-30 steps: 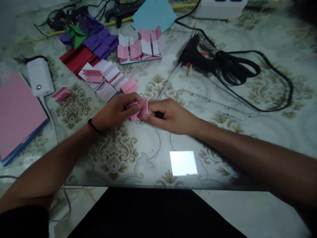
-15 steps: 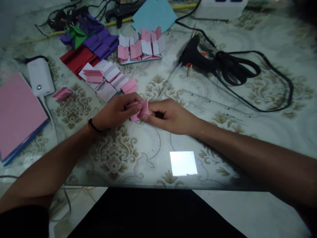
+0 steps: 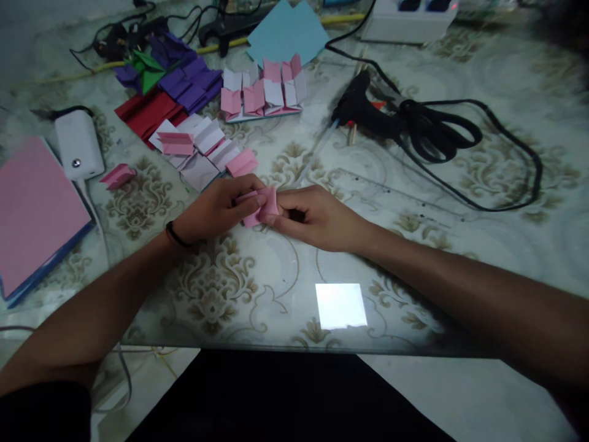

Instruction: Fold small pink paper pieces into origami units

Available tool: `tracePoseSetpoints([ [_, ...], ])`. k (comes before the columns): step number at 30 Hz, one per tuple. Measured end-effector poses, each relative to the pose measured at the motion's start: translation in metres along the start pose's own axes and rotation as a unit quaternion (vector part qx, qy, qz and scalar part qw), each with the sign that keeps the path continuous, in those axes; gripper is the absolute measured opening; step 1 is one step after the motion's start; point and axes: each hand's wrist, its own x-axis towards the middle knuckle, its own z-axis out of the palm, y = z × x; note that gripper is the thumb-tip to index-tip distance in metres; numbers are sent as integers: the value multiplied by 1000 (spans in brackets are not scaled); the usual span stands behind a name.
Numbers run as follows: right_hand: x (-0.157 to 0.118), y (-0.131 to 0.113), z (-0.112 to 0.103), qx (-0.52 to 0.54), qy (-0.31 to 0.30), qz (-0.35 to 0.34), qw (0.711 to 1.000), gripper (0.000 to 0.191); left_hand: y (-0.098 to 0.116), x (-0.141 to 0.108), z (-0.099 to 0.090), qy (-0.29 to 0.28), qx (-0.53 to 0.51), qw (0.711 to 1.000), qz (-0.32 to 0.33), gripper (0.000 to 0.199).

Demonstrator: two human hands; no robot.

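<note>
Pink paper (image 3: 271,200), folded, one. Lies between left hand (image 3: 219,207) and right hand (image 3: 318,216), each grip pinching it; neither nearer. Long axis: cannot tell, partly covered. Location: over bench (image 3: 285,261), left of glue gun (image 3: 363,109) and on its near side.

Folded pink paper pc (image 3: 271,197) partly hidden by L hand (image 3: 218,209) & R hand (image 3: 317,218); flat pink paper sheet (image 3: 41,215) cut @ L edge.

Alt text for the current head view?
A left hand and right hand hold folded pink paper over a patterned tabletop. Beyond are more folded papers in several colours; at right lies a black glue gun with a bundled cord.
</note>
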Motion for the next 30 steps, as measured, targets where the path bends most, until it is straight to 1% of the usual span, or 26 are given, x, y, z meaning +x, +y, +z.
tracePoseSetpoints([
  [10,0,1,1,-6,2,-2,1000,37,0,0,-1,-1,7,1000,-1,28],
  [20,0,-1,0,6,0,10,1000,47,2,1,-1,-2,10,1000,12,27],
  [30,-1,1,0,3,-1,9,1000,47,1,1,0,0,10,1000,15,27],
])
